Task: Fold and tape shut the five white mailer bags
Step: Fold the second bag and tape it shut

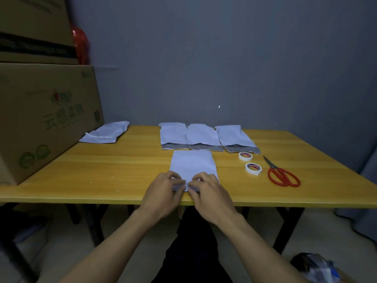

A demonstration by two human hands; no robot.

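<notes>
Two bare forearms reach in from below, over dark trousered legs that disappear under the table. The left hand (164, 189) and right hand (209, 192) sit side by side, almost touching, at the middle of the near edge of the tabletop (98, 172), a smooth yellow board with a faint wood grain. Both hands have their fingers curled down onto the near end of the nearest mailer bag (192, 162), a flat, matte white plastic rectangle lying lengthwise away from the edge. They pinch it there, and a sliver of grey shows under the fingertips. The hands cover that end, so how far it is folded cannot be told. To the right, toward the right edge, lie two small rolls of white tape, the nearer roll (253, 168) and the farther roll (245, 156), both flat, their printed cores too small to read. Just beside them are scissors (283, 174) with red loop handles, blades pointing away. Along the far edge three more bags lie in a row, edges overlapping: the left bag (173, 132), the middle bag (201, 135) and the right bag (234, 135), each slightly puffed with a grey inner strip showing at its near open end. At the far left corner the fifth bag (106, 131) lies crumpled and angled, against a large brown cardboard box (40, 119) with green print. A second box (34, 27) is stacked on it, cut off by the frame. Behind is a plain grey wall (224, 58).
</notes>
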